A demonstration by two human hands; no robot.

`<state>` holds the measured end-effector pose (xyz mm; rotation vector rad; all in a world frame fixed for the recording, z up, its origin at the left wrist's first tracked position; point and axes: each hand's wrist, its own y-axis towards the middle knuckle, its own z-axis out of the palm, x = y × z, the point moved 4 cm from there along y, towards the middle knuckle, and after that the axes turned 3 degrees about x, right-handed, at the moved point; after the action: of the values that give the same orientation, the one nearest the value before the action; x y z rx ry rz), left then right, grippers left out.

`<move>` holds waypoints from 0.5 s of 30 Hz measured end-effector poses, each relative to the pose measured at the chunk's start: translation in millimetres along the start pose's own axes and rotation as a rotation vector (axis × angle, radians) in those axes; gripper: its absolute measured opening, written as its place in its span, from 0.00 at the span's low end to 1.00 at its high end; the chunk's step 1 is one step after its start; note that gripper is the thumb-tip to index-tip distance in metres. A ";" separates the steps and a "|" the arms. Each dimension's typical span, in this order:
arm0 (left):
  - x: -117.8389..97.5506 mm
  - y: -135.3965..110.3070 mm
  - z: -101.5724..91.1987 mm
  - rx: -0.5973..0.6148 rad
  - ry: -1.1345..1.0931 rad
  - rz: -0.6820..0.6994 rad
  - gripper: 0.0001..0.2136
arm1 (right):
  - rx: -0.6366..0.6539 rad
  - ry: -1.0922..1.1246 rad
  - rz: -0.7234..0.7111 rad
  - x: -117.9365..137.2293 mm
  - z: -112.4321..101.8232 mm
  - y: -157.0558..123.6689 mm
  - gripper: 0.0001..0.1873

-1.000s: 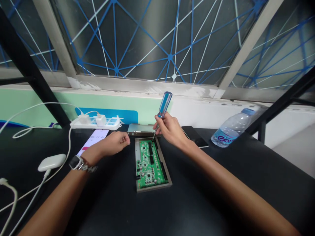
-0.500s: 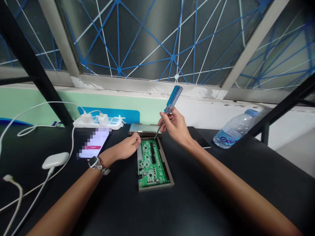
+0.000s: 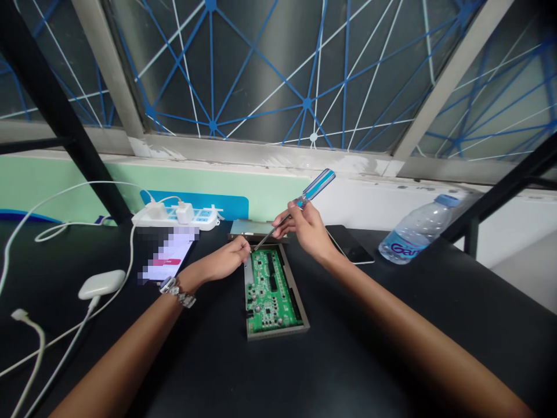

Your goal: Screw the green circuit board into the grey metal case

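My right hand [image 3: 304, 226] is closed on a screwdriver [image 3: 319, 184] with a blue and clear handle. Its thin shaft slants down to the left, and the tip is close to the fingertips of my left hand [image 3: 228, 258]. Those left fingers are pinched together at the far left corner of a metal case; what they hold, if anything, is too small to make out. Inside the case [image 3: 278, 333] lies a green circuit board [image 3: 272, 290] with black chips and connectors. A flat metal piece [image 3: 243, 228] sits just behind the case, partly hidden by my right hand.
A phone with a lit screen [image 3: 172, 255] and a white power strip [image 3: 209, 218] lie at the left, with white cables and a white charger case [image 3: 102, 284]. To the right are a dark tablet-like device [image 3: 352, 247] and a tilted water bottle [image 3: 415, 232].
My right hand has tilted the screwdriver lower, and its tip has moved left from the case's far edge towards my left fingertips. My left hand has stayed at the corner.
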<state>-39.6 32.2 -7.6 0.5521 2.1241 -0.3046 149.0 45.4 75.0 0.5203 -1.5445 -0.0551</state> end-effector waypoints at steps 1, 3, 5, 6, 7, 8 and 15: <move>-0.2 0.0 0.0 0.004 -0.011 0.001 0.09 | 0.001 -0.007 -0.002 0.1 -0.6 0.1 0.16; -2.0 -0.2 -0.7 0.015 -0.027 -0.002 0.09 | -0.004 -0.021 -0.009 0.8 -2.2 0.2 0.15; -5.9 -1.1 -3.2 0.011 -0.016 -0.006 0.09 | -0.015 -0.030 -0.018 2.4 -4.0 0.4 0.15; -8.4 -1.8 -5.3 -0.002 0.005 -0.005 0.09 | -0.022 -0.031 -0.021 3.3 -4.8 0.5 0.14; -11.2 -2.6 -7.9 -0.022 0.034 -0.004 0.10 | -0.029 -0.028 -0.024 4.2 -5.4 0.5 0.14; -14.0 -3.5 -10.6 -0.049 0.067 -0.001 0.09 | -0.036 -0.024 -0.026 5.1 -6.0 0.5 0.14; -26.5 -5.4 -17.1 -0.133 0.216 0.085 0.12 | -0.033 0.002 -0.037 6.4 -6.3 -0.2 0.14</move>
<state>-41.2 27.3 24.0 0.6180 2.3014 -0.0569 155.3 44.7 81.3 0.5227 -1.5301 -0.1082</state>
